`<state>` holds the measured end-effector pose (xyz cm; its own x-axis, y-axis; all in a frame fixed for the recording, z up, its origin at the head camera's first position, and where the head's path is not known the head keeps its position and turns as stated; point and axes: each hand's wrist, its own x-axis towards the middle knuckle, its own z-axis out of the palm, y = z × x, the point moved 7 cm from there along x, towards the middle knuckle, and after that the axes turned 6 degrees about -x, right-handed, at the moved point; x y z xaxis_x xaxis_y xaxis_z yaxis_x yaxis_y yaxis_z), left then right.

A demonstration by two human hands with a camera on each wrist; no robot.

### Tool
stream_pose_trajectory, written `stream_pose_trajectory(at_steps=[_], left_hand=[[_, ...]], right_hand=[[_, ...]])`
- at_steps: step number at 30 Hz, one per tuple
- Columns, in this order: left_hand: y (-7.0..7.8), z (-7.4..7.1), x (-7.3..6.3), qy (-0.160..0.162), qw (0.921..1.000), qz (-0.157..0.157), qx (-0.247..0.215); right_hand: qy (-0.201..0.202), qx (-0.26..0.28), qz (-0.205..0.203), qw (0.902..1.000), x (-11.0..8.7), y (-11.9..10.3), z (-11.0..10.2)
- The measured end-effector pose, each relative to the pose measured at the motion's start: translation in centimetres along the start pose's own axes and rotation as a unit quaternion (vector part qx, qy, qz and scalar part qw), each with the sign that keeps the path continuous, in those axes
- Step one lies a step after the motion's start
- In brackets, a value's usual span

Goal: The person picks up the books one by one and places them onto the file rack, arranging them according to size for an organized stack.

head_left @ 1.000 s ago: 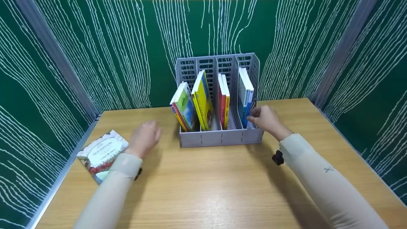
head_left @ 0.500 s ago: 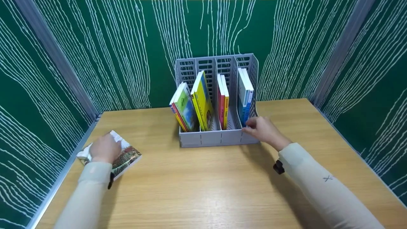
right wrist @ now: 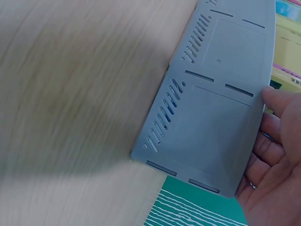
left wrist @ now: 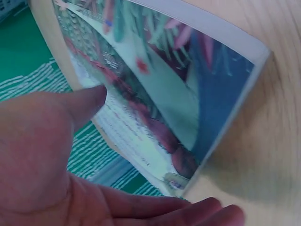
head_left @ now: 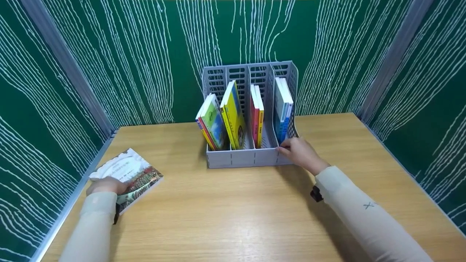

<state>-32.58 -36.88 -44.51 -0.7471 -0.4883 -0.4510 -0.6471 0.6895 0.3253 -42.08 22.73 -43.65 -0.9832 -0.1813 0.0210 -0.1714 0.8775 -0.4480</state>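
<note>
A paperback book [head_left: 125, 167] with an illustrated cover lies flat on the table at the left. My left hand [head_left: 107, 185] is at its near-left side. In the left wrist view, the thumb extends over the cover [left wrist: 174, 89] while the other fingers reach past the book's edge, fairly straight. A grey file organizer [head_left: 242, 159] with upright compartments stands at the back centre. My right hand [head_left: 302, 153] grips its front lip at the rightmost compartment. From the right wrist, the thumb is at the lip's edge and the fingers curl behind the front panel [right wrist: 211, 132].
Books fill parts of the organizer: a green-covered pair [head_left: 211, 122] leaning at left, yellow books [head_left: 233, 118], a red and yellow pair [head_left: 257, 118], and blue-spined books [head_left: 283, 109] at right. Green walls [head_left: 145, 54] with white streaks enclose the wooden table [head_left: 225, 211].
My left hand has moved left and down, across the book to its near-left side. My right hand has dropped from beside the blue-spined books to the organizer's front lip.
</note>
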Motion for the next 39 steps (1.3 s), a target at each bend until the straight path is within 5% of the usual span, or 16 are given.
stream_pose_trajectory(at_steps=[2,6,13,19,28,39], left_hand=[[-0.5,0.2,-0.3,-0.020,0.9985,-0.027,-0.042],[-0.6,0.3,-0.3,-0.055,0.9968,-0.029,-0.049],[-0.7,0.2,-0.1,-0.056,0.9896,-0.059,-0.118],[-0.5,0.7,1.3,-0.044,0.9941,-0.015,-0.098],[0.3,1.8,4.2,-0.012,0.9860,0.020,-0.165],[2.0,1.6,4.7,0.022,0.9750,0.081,-0.205]], right_hand=[[0.000,-0.002,0.004,1.0000,0.0,0.0,0.0],[0.004,-0.014,-0.001,0.9999,0.0,-0.2,-0.1],[0.009,-0.016,0.008,0.9998,0.0,0.0,-0.2],[0.010,-0.010,0.006,0.9999,-0.2,0.0,0.0],[0.008,0.005,0.017,0.9998,-0.3,0.1,0.2],[0.008,0.004,0.014,0.9999,-0.4,0.1,0.2]])
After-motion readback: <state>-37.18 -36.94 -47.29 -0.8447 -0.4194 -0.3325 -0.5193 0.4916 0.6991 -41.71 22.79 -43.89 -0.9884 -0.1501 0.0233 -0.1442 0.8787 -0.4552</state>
